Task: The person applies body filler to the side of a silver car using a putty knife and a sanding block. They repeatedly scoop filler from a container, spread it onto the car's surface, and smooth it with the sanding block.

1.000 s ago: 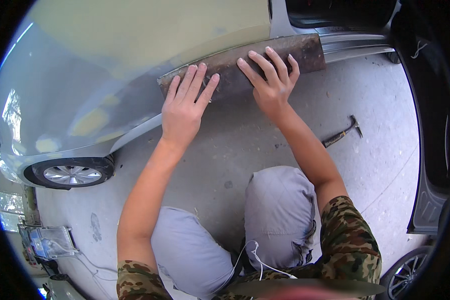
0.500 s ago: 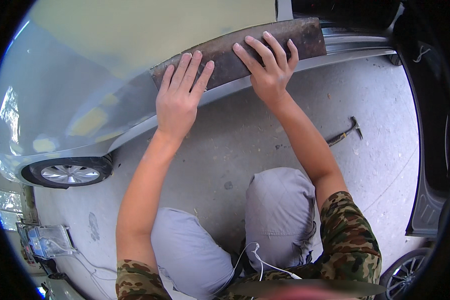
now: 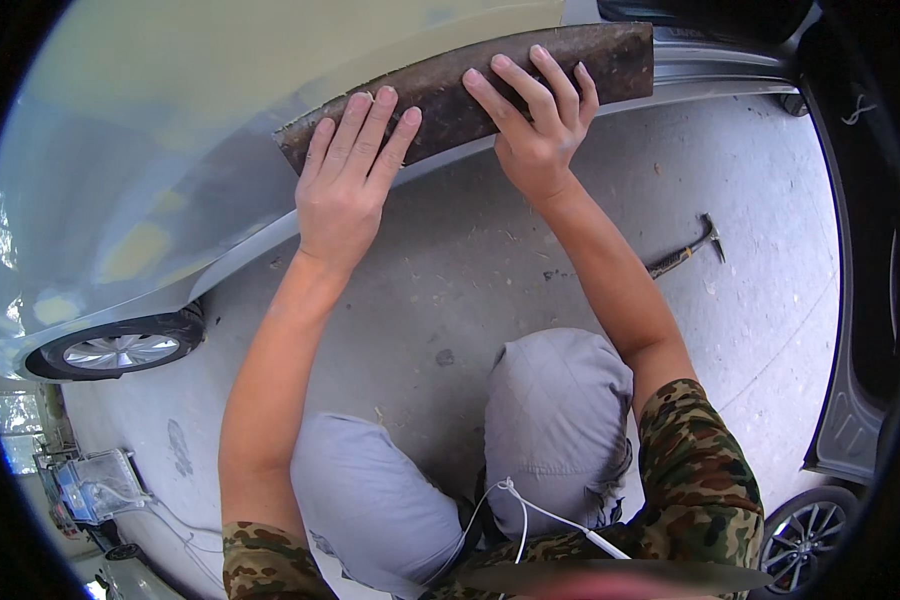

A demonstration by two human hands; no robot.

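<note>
Spread wide, the left hand (image 3: 342,200) and right hand (image 3: 538,140) rest on 1 dark board (image 3: 446,112) along the lower side of the car (image 3: 210,140); uneven fingertip pressure could let it slip toward the floor (image 3: 450,270).

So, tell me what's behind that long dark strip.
The car shows above and below the strip. Whatever lies directly behind it is covered and can't be seen.
</note>
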